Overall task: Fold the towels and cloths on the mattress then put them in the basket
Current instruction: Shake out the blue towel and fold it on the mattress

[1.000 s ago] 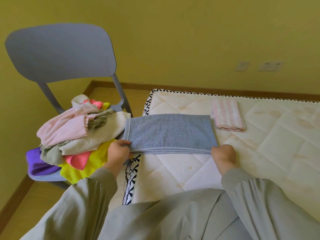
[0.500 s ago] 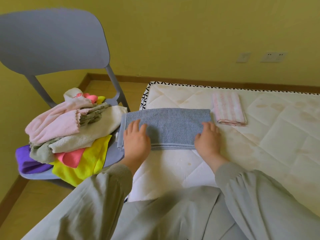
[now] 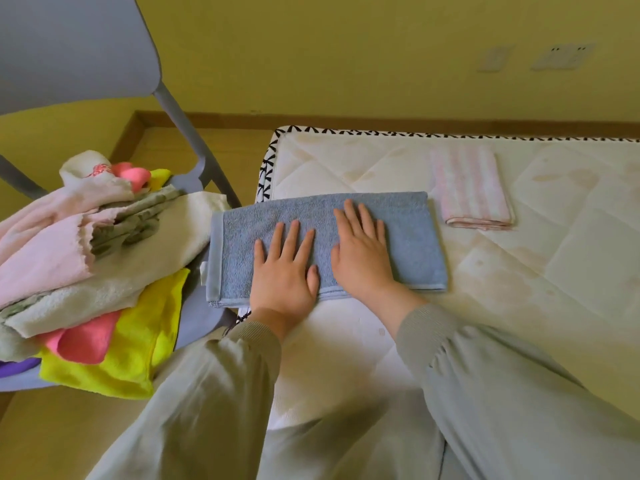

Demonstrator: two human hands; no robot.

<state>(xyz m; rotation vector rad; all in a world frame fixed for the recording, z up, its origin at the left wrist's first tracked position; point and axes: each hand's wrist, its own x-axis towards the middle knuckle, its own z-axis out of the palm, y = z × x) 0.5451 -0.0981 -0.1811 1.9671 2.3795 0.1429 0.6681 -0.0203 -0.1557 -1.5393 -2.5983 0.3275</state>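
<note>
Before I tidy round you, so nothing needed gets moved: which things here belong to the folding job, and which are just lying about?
Job: blue towel under left hand and right hand; folded pink striped cloth; mattress; probably the pile of cloths.
Lying about: chair under that pile; wall sockets.

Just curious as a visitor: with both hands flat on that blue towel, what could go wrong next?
The blue towel overhangs the mattress edge at its left end, so it may sag or slip once the left hand and right hand lift. The loose cloth pile on the chair looks heaped and could slide off.
</note>
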